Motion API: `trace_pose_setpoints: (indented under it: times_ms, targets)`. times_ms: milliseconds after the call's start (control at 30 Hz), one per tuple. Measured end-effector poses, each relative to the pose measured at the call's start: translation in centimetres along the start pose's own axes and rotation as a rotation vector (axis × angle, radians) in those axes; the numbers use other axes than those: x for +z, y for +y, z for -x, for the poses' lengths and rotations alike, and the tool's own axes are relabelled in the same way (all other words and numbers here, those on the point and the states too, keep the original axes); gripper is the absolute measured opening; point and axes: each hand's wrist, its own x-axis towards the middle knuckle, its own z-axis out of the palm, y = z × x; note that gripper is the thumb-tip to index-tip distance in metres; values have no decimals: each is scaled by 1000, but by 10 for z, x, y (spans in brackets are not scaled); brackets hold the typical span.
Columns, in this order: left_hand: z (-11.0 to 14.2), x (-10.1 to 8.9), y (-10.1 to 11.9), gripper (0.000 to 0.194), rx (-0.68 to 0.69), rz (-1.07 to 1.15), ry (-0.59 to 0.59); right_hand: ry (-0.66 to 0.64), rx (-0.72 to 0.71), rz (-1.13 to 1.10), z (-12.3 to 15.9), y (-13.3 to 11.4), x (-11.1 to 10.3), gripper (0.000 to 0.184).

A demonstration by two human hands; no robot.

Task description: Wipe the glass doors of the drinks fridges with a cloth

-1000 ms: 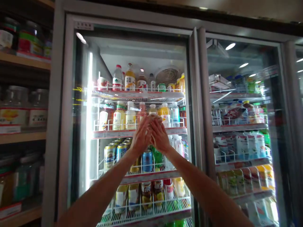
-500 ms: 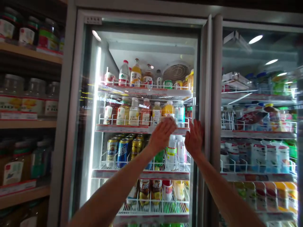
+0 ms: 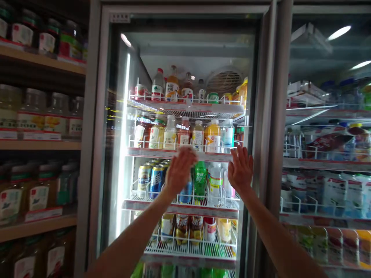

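Left hand (image 3: pixel 181 170): fingers straight; grip on possible white cloth (image 3: pixel 185 148) unclear.
Right hand (image 3: pixel 241 168): fingers spread, empty.
Barrier: silver-framed glass door (image 3: pixel 188 34), before fingers.
Drink: green plastic bottle (image 3: pixel 199 178), beyond, between both.

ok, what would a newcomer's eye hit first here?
The blurred left hand and the open right hand, raised at the glass door, mid-picture. Between them, a bright green bottle on the third shelf down. Then the glaring white light strip inside the door's left edge.

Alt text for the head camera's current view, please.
A person's blurred left hand, something pale at its fingertips, and open right hand are raised before a glass fridge door. Bottles and cans stand behind it.
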Motion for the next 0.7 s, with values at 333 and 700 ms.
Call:
trace_pose_setpoints:
  times_ms: [333, 700]
  targets:
    - [27, -5, 4, 48, 157, 44, 10, -47, 4, -7, 9, -58, 10, 52]
    - [52, -19, -70, 57, -221, -33, 188, -10, 60, 50, 16, -68, 15, 53]
